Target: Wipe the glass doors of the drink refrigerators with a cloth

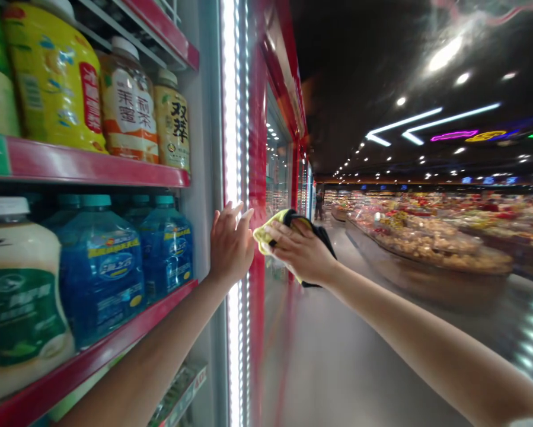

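My left hand (231, 242) rests at the lit edge of a drinks cooler, fingers spread and nothing in them. Bright rows of lights run up the white strip (234, 332) behind it. My right hand (302, 249) presses a yellow and black cleaning cloth (266, 232) near the cooler's red frame (258, 148). Part of the cloth hangs out behind the right wrist. The palm side of the right hand is hidden.
To the left, shelves with red edges (115, 169) hold bottles, among them blue ones (110, 267) and a yellow one (53, 77). More red coolers line the aisle ahead. A blurred produce display (435, 243) stands at the right, beside the grey floor (337, 356).
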Action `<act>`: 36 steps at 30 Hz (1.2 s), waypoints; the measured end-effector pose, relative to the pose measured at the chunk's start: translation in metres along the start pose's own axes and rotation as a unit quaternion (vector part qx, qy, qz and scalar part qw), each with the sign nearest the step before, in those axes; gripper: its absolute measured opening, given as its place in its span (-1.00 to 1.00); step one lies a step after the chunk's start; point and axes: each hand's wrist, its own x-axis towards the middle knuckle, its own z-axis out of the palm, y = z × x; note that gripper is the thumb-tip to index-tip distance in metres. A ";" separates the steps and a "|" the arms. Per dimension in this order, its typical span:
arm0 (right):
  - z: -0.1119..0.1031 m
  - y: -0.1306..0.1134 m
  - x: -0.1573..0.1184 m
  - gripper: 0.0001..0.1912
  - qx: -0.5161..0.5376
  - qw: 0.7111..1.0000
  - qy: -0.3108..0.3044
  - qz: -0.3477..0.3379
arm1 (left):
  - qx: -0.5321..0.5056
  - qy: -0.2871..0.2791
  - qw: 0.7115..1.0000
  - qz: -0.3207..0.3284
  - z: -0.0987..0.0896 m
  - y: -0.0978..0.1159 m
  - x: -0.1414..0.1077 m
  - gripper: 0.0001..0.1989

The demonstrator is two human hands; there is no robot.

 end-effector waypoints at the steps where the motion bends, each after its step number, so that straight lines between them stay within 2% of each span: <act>1: -0.007 0.010 0.003 -0.64 -0.013 0.999 0.014 0.044 | -0.006 0.000 1.000 0.001 0.002 0.002 0.001 -0.54; 3: -0.019 0.025 0.008 -0.59 -0.045 0.991 0.041 0.121 | -0.016 0.001 1.000 0.003 0.006 0.005 0.002 -0.54; 5: -0.024 0.025 0.005 -0.59 -0.067 0.985 0.049 0.153 | -0.023 -0.002 1.000 0.012 0.009 0.007 0.002 -0.55; 7: -0.021 0.012 -0.008 -0.60 -0.071 0.988 0.033 0.133 | -0.028 -0.006 0.999 0.018 0.010 0.010 0.002 -0.55; 9: -0.017 -0.001 -0.024 -0.62 -0.061 0.995 0.008 0.082 | -0.034 -0.011 0.999 0.020 0.011 0.014 0.001 -0.54; 11: -0.018 -0.004 -0.036 -0.62 -0.047 0.998 -0.009 0.042 | -0.040 -0.017 0.999 0.022 0.013 0.019 0.001 -0.53; 12: -0.022 0.000 -0.041 -0.61 -0.044 0.998 -0.010 0.044 | -0.043 -0.020 0.999 0.024 0.014 0.022 0.001 -0.51; 13: -0.027 0.006 -0.045 -0.59 -0.048 0.997 -0.004 0.065 | -0.045 -0.023 0.998 0.027 0.015 0.025 0.002 -0.50; 16: -0.046 0.023 -0.059 -0.50 -0.083 0.978 0.043 0.184 | -0.050 -0.029 0.998 0.036 0.018 0.033 0.003 -0.45; 18: -0.052 0.021 -0.073 -0.44 -0.109 0.958 0.080 0.253 | -0.051 -0.030 0.997 0.046 0.021 0.036 0.001 -0.43; 20: -0.049 0.007 -0.087 -0.42 -0.124 0.944 0.097 0.290 | -0.049 -0.031 0.997 0.052 0.023 0.039 -0.003 -0.43; 22: -0.042 -0.009 -0.094 -0.42 -0.115 0.948 0.081 0.285 | -0.046 -0.028 0.997 0.055 0.025 0.044 -0.006 -0.43; 24: -0.036 -0.013 -0.089 -0.44 -0.090 0.964 0.043 0.245 | -0.045 -0.023 0.997 0.058 0.029 0.052 -0.006 -0.42; 27: -0.043 0.011 -0.075 -0.46 -0.081 0.973 0.025 0.215 | -0.055 -0.019 0.996 0.065 0.037 0.068 -0.002 -0.39; 29: -0.056 0.035 -0.073 -0.46 -0.104 0.960 0.061 0.255 | -0.066 -0.019 0.995 0.072 0.043 0.077 0.000 -0.36; 31: -0.067 0.050 -0.086 -0.46 -0.128 0.935 0.114 0.309 | -0.073 -0.017 0.994 0.078 0.048 0.083 -0.001 -0.34; 34: -0.070 0.040 -0.117 -0.46 -0.159 0.905 0.159 0.361 | -0.076 -0.011 0.994 0.080 0.055 0.086 -0.009 -0.30; 36: -0.063 0.020 -0.131 -0.45 -0.169 0.908 0.139 0.358 | -0.077 -0.007 0.994 0.077 0.058 0.088 -0.015 -0.28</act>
